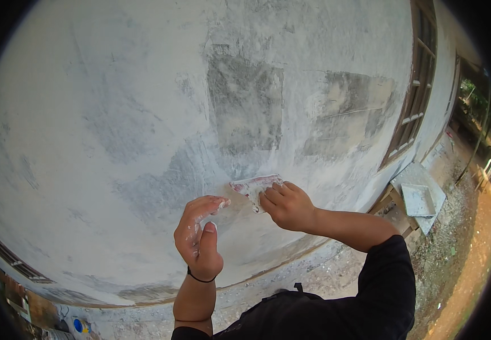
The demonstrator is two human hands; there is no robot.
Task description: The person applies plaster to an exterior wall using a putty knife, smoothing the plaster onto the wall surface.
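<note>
My right hand (288, 207) is closed around a putty scraper (255, 185), a flat blade with reddish patches smeared with white paste. The scraper's long edge lies at or very near the wall (160, 113); contact is hard to judge. To its left, my left hand (199, 232) is raised in front of the wall, fingers curved and thumb apart, holding nothing that I can see. White paste sticks to its fingertips and palm. Above the hands, the wall carries a dark grey rough patch (245, 105) and a second patch (350, 113) among whitish smears.
A brown-framed window (415, 85) is set in the wall at right. Below it, a board on a wooden stand (435, 195) bears a pale shallow tray (418, 200). A paste-spotted ledge (302, 272) runs along the wall's foot. A blue and yellow container (79, 326) stands at lower left.
</note>
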